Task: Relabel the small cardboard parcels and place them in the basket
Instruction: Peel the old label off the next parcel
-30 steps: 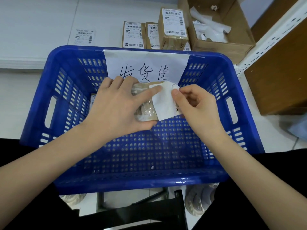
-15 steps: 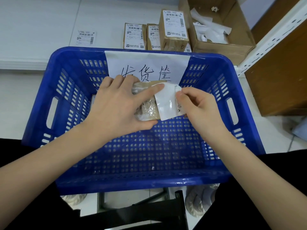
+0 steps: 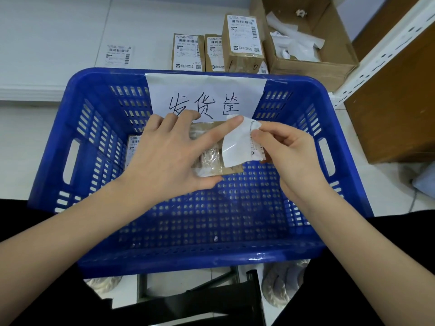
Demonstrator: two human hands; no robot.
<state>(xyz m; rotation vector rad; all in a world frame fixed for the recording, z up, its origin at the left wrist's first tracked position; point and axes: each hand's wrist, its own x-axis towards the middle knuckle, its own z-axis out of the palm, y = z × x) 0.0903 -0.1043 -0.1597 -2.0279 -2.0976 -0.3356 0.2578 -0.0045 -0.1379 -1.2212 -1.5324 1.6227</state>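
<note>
Over the blue plastic basket (image 3: 77,128), my left hand (image 3: 169,156) grips a small cardboard parcel (image 3: 211,158), its index finger stretched across the top. My right hand (image 3: 282,149) pinches a white label (image 3: 237,144) that curls up off the parcel's right side. Another labelled parcel (image 3: 133,147) lies in the basket, mostly hidden by my left hand. Three labelled parcels (image 3: 242,41) stand on the white surface behind the basket, and a loose label (image 3: 117,54) lies to their left.
A handwritten paper sign (image 3: 204,95) hangs on the basket's far wall. An open cardboard box (image 3: 317,36) with crumpled paper backing stands at the back right. A white metal rack post (image 3: 386,48) and a brown panel (image 3: 395,109) are at the right.
My right hand has peeled the white label further off the parcel, lifting its upper edge up and to the right. My left hand keeps its hold on the parcel.
</note>
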